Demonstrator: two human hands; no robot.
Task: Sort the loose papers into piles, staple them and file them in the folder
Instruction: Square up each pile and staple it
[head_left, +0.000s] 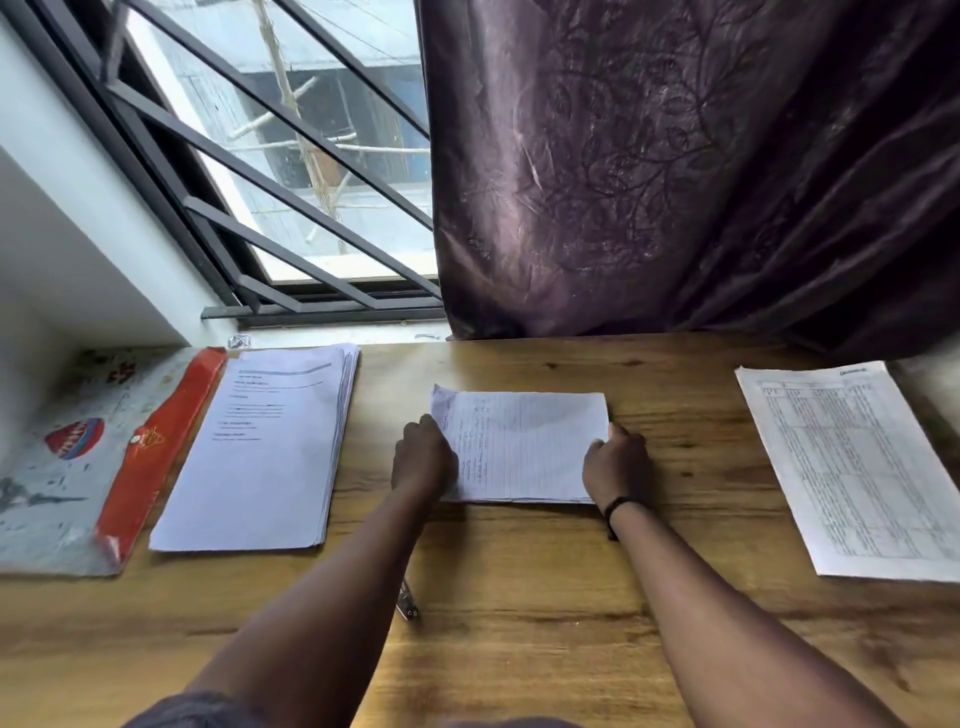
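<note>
- A small pile of lined sheets (524, 447) with handwriting lies flat at the middle of the counter (519, 597), and both hands are at its side edges.
- The left hand (423, 457) has curled fingers at the pile's left edge and partly covers it; whether it pinches the sheets or only presses against them cannot be told.
- The right hand (615, 465) has curled fingers against the pile's right edge, the thumb tip lying on top of the paper; a true pinch cannot be confirmed. A dark band (618, 506) circles that wrist.
- A thick stack (260, 447) of printed pages lies to the left, apart from the lined pile, its top page carrying lines of text.
- Just left of the stack lies a folder (78, 467) with a red strip along its right edge; the stack overlaps or touches that strip.
- At the far right, well apart from the hands, lies a sheet with a table (852, 467) printed on it.
- A small metal object (408, 603), probably a stapler or clip, shows near the left forearm, partly hidden by it.
- A purple curtain (675, 166) hangs behind the counter, and a barred window (291, 156) stands at far left.
</note>
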